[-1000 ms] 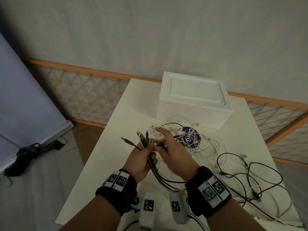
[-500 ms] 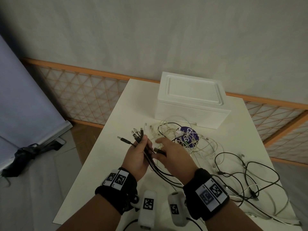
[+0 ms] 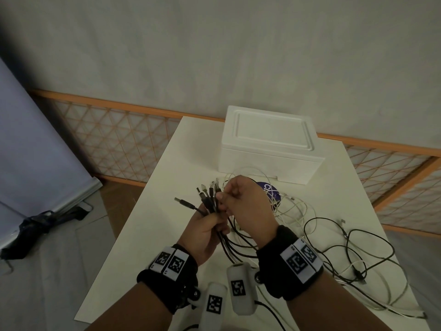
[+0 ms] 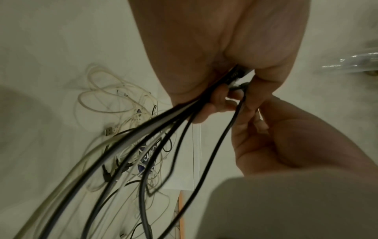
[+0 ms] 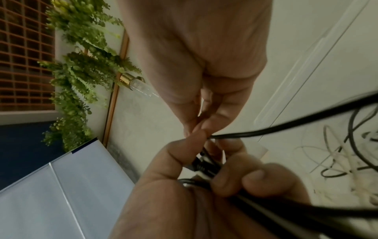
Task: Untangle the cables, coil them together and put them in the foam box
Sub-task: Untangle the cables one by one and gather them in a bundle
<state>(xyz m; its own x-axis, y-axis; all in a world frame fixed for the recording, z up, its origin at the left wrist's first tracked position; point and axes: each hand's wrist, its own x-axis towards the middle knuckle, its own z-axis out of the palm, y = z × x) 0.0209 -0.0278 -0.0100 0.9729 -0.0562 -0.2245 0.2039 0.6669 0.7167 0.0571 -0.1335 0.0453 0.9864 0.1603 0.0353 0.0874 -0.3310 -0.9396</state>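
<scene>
My left hand grips a bundle of black cable ends, their plugs fanning up and left above the fist. Against that bundle, my right hand pinches one black cable between thumb and fingertips. In the left wrist view the gripped cables trail down from the left hand. Loose black and white cables sprawl over the white table to the right. The white foam box stands at the table's far end with its lid on.
A purple round sticker or disc lies under the white cables in front of the box. An orange lattice fence runs behind the table. A dark bag lies on the floor at left. Fern plants show in the right wrist view.
My right hand has risen and closed its fingers on a cable end against the bundle. The left hand keeps its grip and has shifted slightly up.
</scene>
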